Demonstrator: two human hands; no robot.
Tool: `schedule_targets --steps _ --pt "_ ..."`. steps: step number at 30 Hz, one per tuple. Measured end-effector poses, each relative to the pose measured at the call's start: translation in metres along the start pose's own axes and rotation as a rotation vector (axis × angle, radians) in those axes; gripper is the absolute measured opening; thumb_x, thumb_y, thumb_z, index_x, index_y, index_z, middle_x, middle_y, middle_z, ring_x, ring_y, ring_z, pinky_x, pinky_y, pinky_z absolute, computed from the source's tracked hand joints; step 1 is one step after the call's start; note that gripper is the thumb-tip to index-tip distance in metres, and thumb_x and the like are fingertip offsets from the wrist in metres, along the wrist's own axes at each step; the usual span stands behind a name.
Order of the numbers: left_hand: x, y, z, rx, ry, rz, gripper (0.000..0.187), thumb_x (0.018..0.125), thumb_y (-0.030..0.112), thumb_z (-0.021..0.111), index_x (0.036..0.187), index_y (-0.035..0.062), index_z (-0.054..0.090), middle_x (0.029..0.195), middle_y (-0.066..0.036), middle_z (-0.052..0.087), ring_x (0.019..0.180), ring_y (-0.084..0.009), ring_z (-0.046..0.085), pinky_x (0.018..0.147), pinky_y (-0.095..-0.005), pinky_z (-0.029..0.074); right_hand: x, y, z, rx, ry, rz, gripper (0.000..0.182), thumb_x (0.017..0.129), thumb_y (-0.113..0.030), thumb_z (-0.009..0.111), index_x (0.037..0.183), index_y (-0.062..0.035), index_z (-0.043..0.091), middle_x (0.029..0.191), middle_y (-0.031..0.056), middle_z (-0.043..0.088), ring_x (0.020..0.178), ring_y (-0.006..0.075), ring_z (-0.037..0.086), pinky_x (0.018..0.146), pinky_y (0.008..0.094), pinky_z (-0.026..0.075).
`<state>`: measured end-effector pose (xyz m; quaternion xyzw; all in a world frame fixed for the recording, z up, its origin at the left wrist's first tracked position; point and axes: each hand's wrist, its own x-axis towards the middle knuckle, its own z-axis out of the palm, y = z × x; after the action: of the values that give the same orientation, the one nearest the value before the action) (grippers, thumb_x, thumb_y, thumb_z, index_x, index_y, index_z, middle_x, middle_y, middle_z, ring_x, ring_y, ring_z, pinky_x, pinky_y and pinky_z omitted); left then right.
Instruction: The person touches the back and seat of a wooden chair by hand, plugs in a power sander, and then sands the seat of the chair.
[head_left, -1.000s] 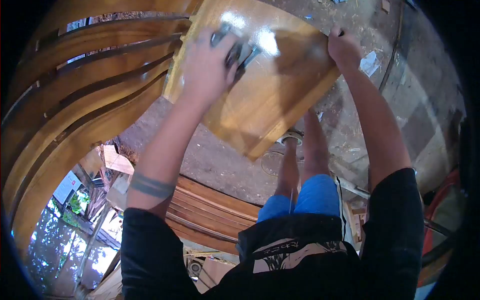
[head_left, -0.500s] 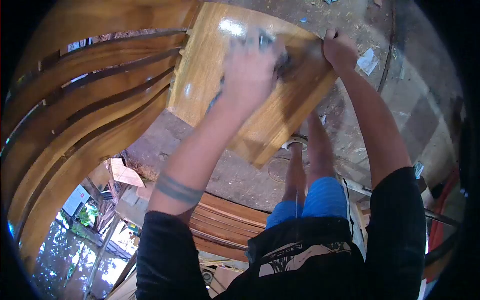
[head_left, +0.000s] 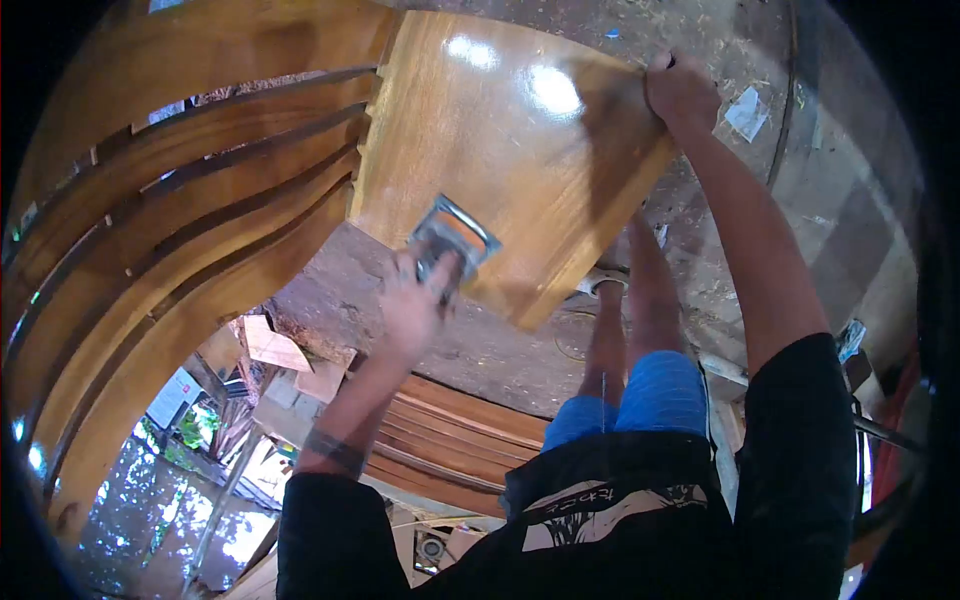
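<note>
Left grip blurred on sander; right grip, partly hidden, on panel

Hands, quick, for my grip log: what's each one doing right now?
Left hand: closed on the metal-framed tool, somewhat blurred.
Right hand: closed at a corner of the wooden panel.

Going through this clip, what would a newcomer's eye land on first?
Probably the glossy wooden panel at upper centre, with two bright glare patches near its top. Next comes the metal-framed hand tool at the panel's lower-left edge, held by the blurred left hand, while the right hand grips the panel's right edge. The curving slatted woodwork filling the left side also stands out.
</note>
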<state>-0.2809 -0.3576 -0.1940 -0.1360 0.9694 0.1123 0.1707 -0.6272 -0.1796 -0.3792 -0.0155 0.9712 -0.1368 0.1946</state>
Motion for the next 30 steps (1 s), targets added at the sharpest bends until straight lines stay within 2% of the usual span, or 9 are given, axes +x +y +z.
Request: schedule_targets --steps 3,5,13,15,16,19,25,27,30 --pt "0.011 0.016 0.002 0.004 -0.023 0.167 0.055 0.068 0.016 0.077 0.119 0.0247 0.058 0.119 -0.014 0.047 0.1 -0.0383 0.049 0.07 -0.0489 0.05 -0.003 -0.001 -0.008 -0.021 -0.071 -0.02 0.044 0.088 -0.043 0.039 0.105 -0.0121 0.066 0.105 0.0206 0.065 0.1 0.0403 0.062 0.088 0.048 0.048" --pt "0.051 0.04 -0.009 -0.034 -0.073 0.117 0.056 0.068 0.017 0.077 0.12 0.0256 0.057 0.121 -0.014 0.045 0.099 -0.0377 0.05 0.07 -0.0491 0.05 -0.004 -0.003 -0.017 -0.003 -0.116 -0.039 0.042 0.088 -0.041 0.04 0.1 -0.0108 0.066 0.104 0.0207 0.065 0.098 0.0407 0.062 0.087 0.0485 0.048" --pt "0.24 0.06 -0.04 -0.009 0.279 0.052 0.043 0.073 0.021 0.072 0.114 0.0231 0.059 0.119 -0.016 0.051 0.103 -0.0403 0.052 0.075 -0.0509 0.051 0.001 0.008 0.007 0.011 0.106 -0.107 0.037 0.086 -0.038 0.043 0.098 -0.0109 0.066 0.097 0.0203 0.067 0.095 0.0411 0.062 0.085 0.0492 0.049" --pt "0.249 0.059 -0.066 -0.027 0.228 -0.034 0.041 0.079 0.025 0.067 0.117 0.0124 0.057 0.118 -0.021 0.051 0.101 -0.045 0.053 0.083 -0.0483 0.048 0.0 0.009 0.008 0.013 0.111 -0.116 0.038 0.086 -0.038 0.043 0.099 -0.0108 0.067 0.097 0.0197 0.067 0.096 0.0403 0.063 0.085 0.0487 0.049" --pt "0.251 0.056 -0.074 -0.033 0.204 -0.071 0.042 0.083 0.026 0.065 0.119 0.0071 0.056 0.117 -0.024 0.052 0.1 -0.0473 0.053 0.087 -0.0471 0.046 0.0 0.008 0.007 0.012 0.101 -0.104 0.039 0.086 -0.038 0.043 0.1 -0.0106 0.067 0.097 0.0195 0.067 0.096 0.04 0.063 0.086 0.0485 0.049" --pt "0.213 0.019 -0.046 0.092 0.24 -0.108 0.046 0.071 0.026 0.074 0.114 0.0203 0.059 0.115 -0.017 0.052 0.1 -0.0382 0.054 0.081 -0.0464 0.049 -0.002 0.001 -0.004 -0.005 0.016 -0.069 0.04 0.087 -0.039 0.043 0.101 -0.0095 0.067 0.1 0.0188 0.067 0.097 0.0393 0.063 0.087 0.0476 0.049" --pt "0.073 0.012 -0.011 -0.013 0.015 0.044 0.059 0.063 0.014 0.076 0.118 0.0237 0.057 0.123 -0.017 0.048 0.103 -0.0408 0.049 0.08 -0.049 0.049 -0.005 -0.006 -0.02 0.042 -0.147 0.012 0.04 0.088 -0.038 0.041 0.105 -0.0095 0.064 0.104 0.0197 0.066 0.1 0.0389 0.062 0.089 0.0476 0.048" --pt "0.071 0.032 -0.016 -0.029 -0.122 0.125 0.053 0.067 0.013 0.076 0.117 0.0209 0.059 0.118 -0.018 0.049 0.104 -0.0395 0.048 0.082 -0.0477 0.047 -0.004 -0.005 -0.021 0.07 -0.143 -0.01 0.04 0.088 -0.037 0.041 0.106 -0.0096 0.064 0.104 0.0202 0.065 0.101 0.0394 0.061 0.089 0.048 0.048" --pt "0.109 0.064 -0.019 -0.03 0.0 0.176 0.054 0.068 0.013 0.076 0.118 0.0204 0.058 0.119 -0.018 0.048 0.104 -0.0394 0.047 0.083 -0.0471 0.046 -0.005 -0.001 -0.017 0.084 -0.106 -0.036 0.041 0.089 -0.038 0.04 0.104 -0.0091 0.064 0.104 0.0206 0.065 0.1 0.0397 0.062 0.089 0.0479 0.048"
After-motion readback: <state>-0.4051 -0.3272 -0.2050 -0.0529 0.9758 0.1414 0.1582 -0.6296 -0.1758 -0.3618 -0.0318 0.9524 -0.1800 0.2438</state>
